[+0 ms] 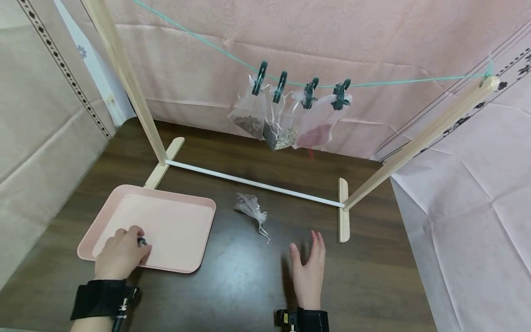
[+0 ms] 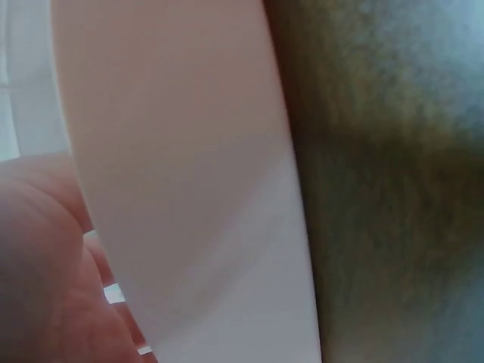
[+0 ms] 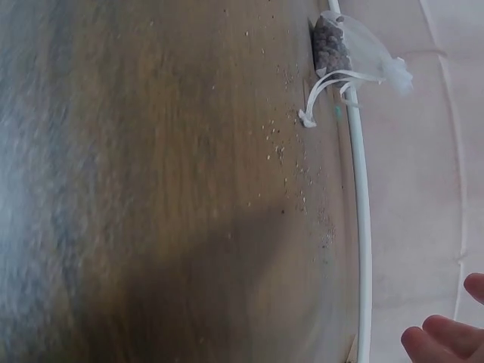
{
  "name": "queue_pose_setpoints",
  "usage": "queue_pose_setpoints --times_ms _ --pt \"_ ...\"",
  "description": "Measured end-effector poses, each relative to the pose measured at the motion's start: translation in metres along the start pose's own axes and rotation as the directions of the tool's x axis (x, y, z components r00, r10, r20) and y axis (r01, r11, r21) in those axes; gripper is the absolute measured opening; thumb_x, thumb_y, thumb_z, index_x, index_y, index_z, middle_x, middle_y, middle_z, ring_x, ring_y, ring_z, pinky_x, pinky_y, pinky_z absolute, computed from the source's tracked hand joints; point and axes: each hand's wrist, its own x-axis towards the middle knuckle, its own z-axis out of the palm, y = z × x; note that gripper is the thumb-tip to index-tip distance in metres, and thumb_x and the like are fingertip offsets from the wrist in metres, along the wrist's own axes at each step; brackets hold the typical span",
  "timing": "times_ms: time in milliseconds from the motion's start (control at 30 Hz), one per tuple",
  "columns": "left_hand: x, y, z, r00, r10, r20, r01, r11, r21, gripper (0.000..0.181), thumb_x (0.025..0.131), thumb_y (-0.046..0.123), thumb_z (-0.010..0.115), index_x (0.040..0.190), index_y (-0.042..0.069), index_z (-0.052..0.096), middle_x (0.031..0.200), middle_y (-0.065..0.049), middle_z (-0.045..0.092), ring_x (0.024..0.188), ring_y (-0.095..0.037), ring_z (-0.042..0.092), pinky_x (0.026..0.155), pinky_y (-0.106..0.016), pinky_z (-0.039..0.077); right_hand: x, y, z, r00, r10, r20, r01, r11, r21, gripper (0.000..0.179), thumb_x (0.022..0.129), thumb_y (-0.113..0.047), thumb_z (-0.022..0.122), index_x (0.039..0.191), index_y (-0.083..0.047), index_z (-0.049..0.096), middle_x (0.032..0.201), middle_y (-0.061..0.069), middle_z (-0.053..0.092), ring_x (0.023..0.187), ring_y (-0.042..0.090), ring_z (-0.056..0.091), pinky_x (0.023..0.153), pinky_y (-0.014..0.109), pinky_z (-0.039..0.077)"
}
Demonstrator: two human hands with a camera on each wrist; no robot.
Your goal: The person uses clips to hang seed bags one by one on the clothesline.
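My left hand [image 1: 120,251] is over the pink tray [image 1: 174,230], with its fingers curled around a small dark clothespin [image 1: 142,241] that they partly cover. In the left wrist view the tray's side [image 2: 189,166] hides most of that hand [image 2: 45,265], and the clothespin is out of sight there. A sheer drawstring bag [image 1: 250,208] lies on the table between the hands; in the right wrist view it shows dark pebble-like bits [image 3: 330,49] and white strings. My right hand [image 1: 309,274], fingers extended and apart, is above the table nearest that bag, holding nothing.
Several sheer filled bags [image 1: 315,131] hang by dark green clothespins [image 1: 309,92] from a green line [image 1: 398,83] between wooden posts [image 1: 427,138]. A white rod [image 1: 253,183] joins the posts' feet behind the loose bag. Tiny crumbs [image 3: 280,151] speckle the table.
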Motion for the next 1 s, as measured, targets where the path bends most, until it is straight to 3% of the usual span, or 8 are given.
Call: queue_pose_setpoints --times_ms 333,467,633,833,1000 --pt "-0.001 -0.004 -0.007 0.998 -0.048 0.051 0.052 0.996 -0.074 0.039 0.083 0.025 0.059 0.106 -0.006 0.051 0.077 -0.013 0.049 0.06 -0.02 0.049 0.051 -0.032 0.038 0.0 0.008 -0.001 1.0 0.027 -0.016 -0.027 1.0 0.005 0.07 0.081 -0.054 0.053 0.138 -0.02 0.031 0.144 0.003 0.02 0.127 0.027 0.026 0.094 0.052 0.03" --pt "-0.001 0.0 -0.007 0.998 -0.051 0.047 0.055 0.995 -0.084 0.044 0.084 0.029 0.058 0.11 -0.006 0.051 0.085 -0.017 0.049 0.064 -0.021 0.052 0.056 -0.036 0.041 -0.001 0.008 -0.002 0.999 0.031 -0.017 -0.031 0.999 0.012 0.068 0.082 -0.052 0.055 0.137 -0.02 0.031 0.143 0.004 0.02 0.126 0.027 0.028 0.092 0.052 0.032" --pt "0.002 0.008 -0.002 0.999 -0.036 0.016 0.037 0.996 -0.08 0.05 0.083 0.032 0.059 0.112 -0.007 0.049 0.099 -0.027 0.041 0.078 -0.032 0.048 0.068 -0.048 0.043 -0.001 0.006 -0.003 0.999 0.035 -0.021 -0.034 0.999 0.022 0.069 0.081 -0.054 0.054 0.137 -0.021 0.032 0.136 0.007 0.026 0.119 0.028 0.035 0.09 0.052 0.034" --pt "0.005 0.023 0.005 0.998 0.027 -0.065 -0.036 0.989 -0.144 0.046 0.082 0.03 0.061 0.112 -0.004 0.05 0.099 -0.023 0.048 0.084 -0.032 0.05 0.071 -0.049 0.041 -0.001 0.004 -0.004 0.999 0.049 -0.024 -0.048 0.998 0.046 0.07 0.08 -0.055 0.054 0.137 -0.021 0.032 0.127 0.007 0.033 0.115 0.027 0.039 0.088 0.048 0.036" --pt "0.007 0.042 0.011 0.984 0.107 -0.145 -0.139 0.963 -0.232 0.048 0.082 0.032 0.063 0.115 0.0 0.051 0.101 -0.019 0.052 0.089 -0.031 0.051 0.074 -0.047 0.041 0.0 0.002 -0.004 0.998 0.041 -0.048 -0.038 0.997 0.06 0.071 0.08 -0.054 0.055 0.138 -0.021 0.03 0.126 0.007 0.034 0.115 0.025 0.038 0.088 0.047 0.036"
